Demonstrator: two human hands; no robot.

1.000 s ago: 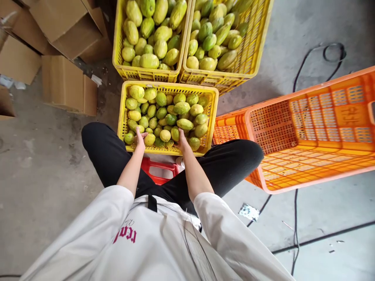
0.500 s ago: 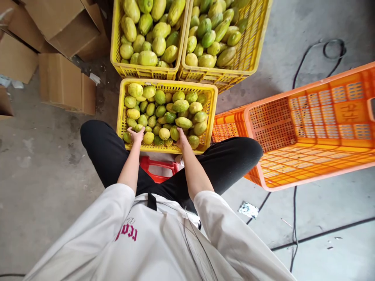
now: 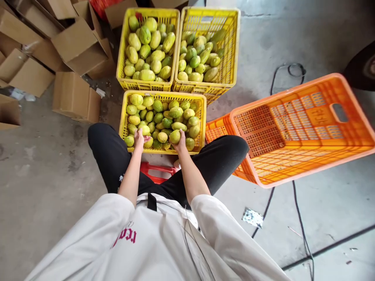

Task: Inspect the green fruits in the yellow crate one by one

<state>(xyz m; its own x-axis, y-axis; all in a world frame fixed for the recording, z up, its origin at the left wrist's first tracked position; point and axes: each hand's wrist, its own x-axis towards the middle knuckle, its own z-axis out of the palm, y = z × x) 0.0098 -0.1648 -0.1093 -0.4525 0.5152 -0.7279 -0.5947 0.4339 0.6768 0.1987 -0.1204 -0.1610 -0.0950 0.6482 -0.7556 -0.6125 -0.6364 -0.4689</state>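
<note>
A yellow crate (image 3: 123, 113) full of green-yellow fruit stands on the floor between my knees. My left hand (image 3: 139, 138) is curled round a small fruit (image 3: 145, 129) at the crate's near left. My right hand (image 3: 179, 143) grips another fruit (image 3: 175, 136) at the near middle, lifting it slightly above the pile. I sit on a red stool (image 3: 156, 173).
Two more yellow crates (image 3: 122, 62) (image 3: 231, 47) of larger fruit stand behind. An orange crate (image 3: 295, 128) lies tilted on its side to my right. Cardboard boxes (image 3: 74, 95) are piled at the left. Black cables (image 3: 295, 195) run over the concrete floor.
The view has pulled back and tilted, showing more of the far crates. Both hands stay at the crate's near edge; my right hand has closed round a fruit and raised it a little.
</note>
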